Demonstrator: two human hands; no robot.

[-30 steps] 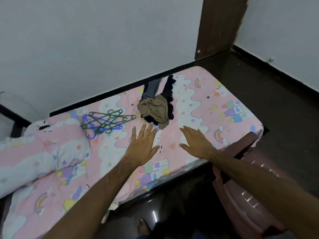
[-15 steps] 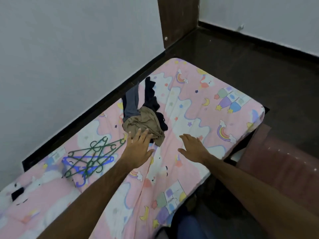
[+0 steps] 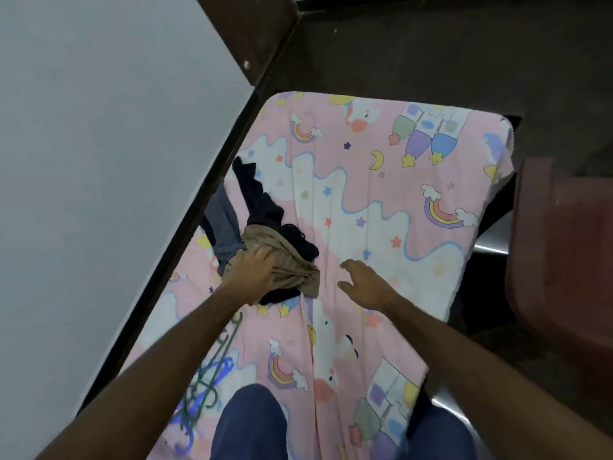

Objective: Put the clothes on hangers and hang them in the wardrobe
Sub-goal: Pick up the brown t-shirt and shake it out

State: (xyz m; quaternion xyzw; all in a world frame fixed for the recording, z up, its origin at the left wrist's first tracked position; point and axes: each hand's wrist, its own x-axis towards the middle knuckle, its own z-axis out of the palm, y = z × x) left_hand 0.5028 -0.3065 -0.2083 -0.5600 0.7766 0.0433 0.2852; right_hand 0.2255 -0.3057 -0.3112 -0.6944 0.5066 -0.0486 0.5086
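Reaching over the bed (image 3: 381,200), I have my left hand (image 3: 253,268) on the clothes pile (image 3: 265,240) and my right hand (image 3: 363,282) spread loose above the sheet.

My left hand lies on the tan garment (image 3: 287,263) at the top of the pile, fingers curling into the cloth; whether it truly grips it I cannot tell. My right hand holds nothing, fingers relaxed, just beside the pile. Dark and grey garments spill out from under the tan one toward the wall (image 3: 99,161). Green and blue hangers (image 3: 205,383) lie in a tangle on the sheet under my left forearm, near the wall-side edge. Pink sheet with rainbows and stars, pale wall along the bed's left side, a dark wooden post (image 3: 252,31) in the corner, dark glossy floor (image 3: 431,54) beyond, and a reddish-brown chair (image 3: 564,260) by the bed's right edge.
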